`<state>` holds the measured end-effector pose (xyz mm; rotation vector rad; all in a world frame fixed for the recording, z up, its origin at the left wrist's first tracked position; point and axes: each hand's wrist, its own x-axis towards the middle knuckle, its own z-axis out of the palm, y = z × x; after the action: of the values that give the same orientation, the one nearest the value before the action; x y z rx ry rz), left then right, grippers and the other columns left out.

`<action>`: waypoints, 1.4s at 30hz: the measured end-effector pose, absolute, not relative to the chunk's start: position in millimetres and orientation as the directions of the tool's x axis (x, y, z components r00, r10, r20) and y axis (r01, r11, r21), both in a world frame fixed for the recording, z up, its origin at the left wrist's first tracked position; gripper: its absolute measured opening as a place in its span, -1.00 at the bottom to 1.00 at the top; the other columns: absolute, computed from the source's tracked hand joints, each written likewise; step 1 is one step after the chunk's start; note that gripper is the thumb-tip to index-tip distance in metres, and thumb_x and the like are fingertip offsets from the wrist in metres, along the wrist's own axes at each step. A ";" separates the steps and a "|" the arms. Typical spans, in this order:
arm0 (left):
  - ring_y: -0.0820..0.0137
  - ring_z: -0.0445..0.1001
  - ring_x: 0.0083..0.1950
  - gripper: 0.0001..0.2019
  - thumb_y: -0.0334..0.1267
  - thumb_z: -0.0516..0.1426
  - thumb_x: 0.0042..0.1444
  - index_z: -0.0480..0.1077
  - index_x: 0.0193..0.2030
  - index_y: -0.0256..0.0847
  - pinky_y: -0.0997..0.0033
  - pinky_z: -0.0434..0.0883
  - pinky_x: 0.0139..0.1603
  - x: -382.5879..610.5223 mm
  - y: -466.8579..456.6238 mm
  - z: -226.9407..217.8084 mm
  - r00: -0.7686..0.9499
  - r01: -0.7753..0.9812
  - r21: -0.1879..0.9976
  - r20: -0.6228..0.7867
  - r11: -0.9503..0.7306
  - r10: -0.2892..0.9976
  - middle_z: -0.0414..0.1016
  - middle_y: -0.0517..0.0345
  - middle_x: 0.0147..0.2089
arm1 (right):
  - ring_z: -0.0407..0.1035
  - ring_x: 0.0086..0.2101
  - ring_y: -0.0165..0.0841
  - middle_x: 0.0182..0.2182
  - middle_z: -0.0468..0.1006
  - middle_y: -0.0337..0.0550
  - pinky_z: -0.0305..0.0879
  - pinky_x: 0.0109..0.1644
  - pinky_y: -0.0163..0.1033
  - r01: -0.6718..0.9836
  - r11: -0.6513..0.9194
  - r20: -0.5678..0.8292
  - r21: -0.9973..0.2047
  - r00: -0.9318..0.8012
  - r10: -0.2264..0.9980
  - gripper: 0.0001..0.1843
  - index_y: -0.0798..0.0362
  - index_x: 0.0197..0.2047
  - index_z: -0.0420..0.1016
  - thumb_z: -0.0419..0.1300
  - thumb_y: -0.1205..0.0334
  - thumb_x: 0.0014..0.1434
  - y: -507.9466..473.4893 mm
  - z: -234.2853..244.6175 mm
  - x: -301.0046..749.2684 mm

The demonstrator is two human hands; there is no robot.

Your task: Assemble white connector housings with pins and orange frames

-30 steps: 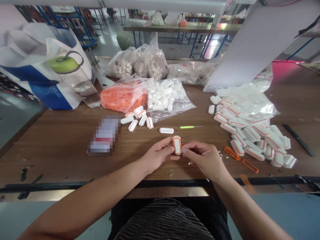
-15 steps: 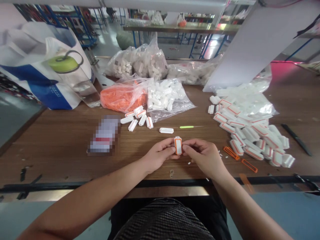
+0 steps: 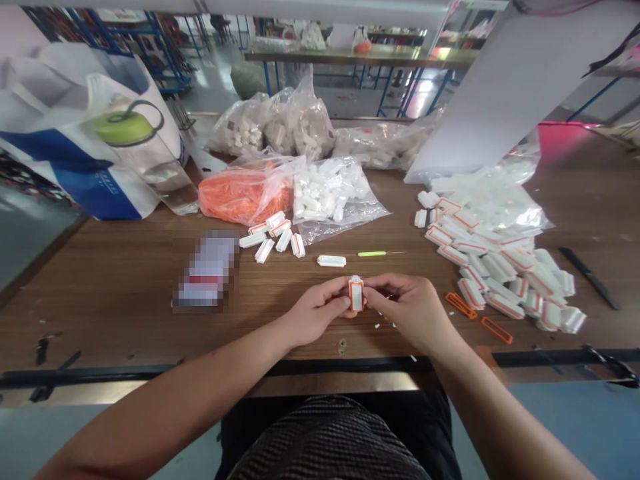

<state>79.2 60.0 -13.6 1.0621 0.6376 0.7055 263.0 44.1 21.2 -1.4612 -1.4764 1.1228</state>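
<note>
Hands: my left hand [image 3: 317, 310] and right hand [image 3: 413, 310] both pinch an orange-framed white connector housing [image 3: 356, 295], held upright at lower centre | Near: a loose white housing [image 3: 331, 261] and green-handled needle pick [image 3: 373, 253] on the wooden workbench [image 3: 100, 300] | Right: heaped housings [image 3: 495, 273], orange frames [image 3: 461, 305] | Upper centre: bagged orange parts [image 3: 245, 197]

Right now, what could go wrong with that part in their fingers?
The small white housing with its orange frame is pinched between the fingertips of the left hand and right hand, so it could slip and drop. Tiny white bits lie loose on the wooden table by the hands and might get lost or lodged in the part. The green-handled needle pick lies close by; its fine tip could prick a straying hand.
</note>
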 end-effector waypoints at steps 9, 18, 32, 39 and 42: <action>0.36 0.44 -0.17 -0.56 0.08 0.14 0.21 0.49 0.07 -0.18 0.32 0.45 -0.08 78.0 59.5 -8.8 0.561 -0.132 0.953 -0.153 0.271 0.813 0.50 0.06 -0.15 | 0.44 -0.52 -0.38 -0.56 0.61 -0.18 0.32 -0.40 -0.28 0.415 -0.039 -0.047 -0.909 -0.009 0.999 -0.74 0.04 -0.47 0.59 0.21 0.05 0.09 37.5 12.8 254.7; 0.39 0.44 -0.24 -0.67 -0.04 0.05 0.30 0.50 -0.15 -0.25 0.40 0.39 -0.15 73.3 63.1 -5.4 0.639 0.043 0.998 -0.056 0.037 0.767 0.52 0.07 -0.24 | 0.39 -0.57 -0.43 -0.59 0.55 -0.19 0.23 -0.61 -0.39 0.316 -0.087 -0.129 -0.945 -0.113 0.985 -0.73 0.07 -0.45 0.57 0.25 0.03 0.06 45.6 17.3 264.6; 0.38 0.48 -0.19 -0.67 -0.12 0.31 0.05 0.52 -0.11 -0.29 0.38 0.47 -0.15 82.8 61.1 -16.3 0.460 -0.383 0.806 -0.257 0.451 0.850 0.53 0.04 -0.19 | 0.45 -0.50 -0.39 -0.51 0.59 -0.17 0.30 -0.62 -0.39 0.249 -0.248 -0.275 -0.936 -0.076 0.959 -0.76 0.06 -0.36 0.55 0.29 0.08 -0.06 41.3 14.3 253.5; 0.40 0.50 -0.16 -0.74 -0.34 0.30 0.02 0.53 -0.11 -0.26 0.30 0.43 0.02 83.7 59.0 -11.3 0.460 -0.414 0.769 -0.286 0.488 0.841 0.53 0.10 -0.17 | 0.44 -0.50 -0.41 -0.51 0.60 -0.19 0.32 -0.58 -0.38 0.232 -0.263 -0.296 -0.936 -0.118 0.948 -0.80 0.06 -0.39 0.58 0.29 0.12 -0.07 45.4 14.9 257.5; 0.39 0.51 -0.12 -0.72 -0.39 0.30 0.00 0.52 -0.10 -0.25 0.28 0.40 0.08 83.7 59.5 -12.2 0.464 -0.409 0.766 -0.294 0.496 0.836 0.54 0.10 -0.13 | 0.47 -0.45 -0.39 -0.46 0.62 -0.17 0.34 -0.56 -0.37 0.219 -0.261 -0.292 -0.940 -0.124 0.948 -0.79 0.04 -0.34 0.62 0.29 0.12 -0.04 46.8 12.8 259.8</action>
<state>83.7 59.5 -12.2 0.6753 0.7289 0.8405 259.8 46.8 12.8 -1.4965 -1.3318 1.4371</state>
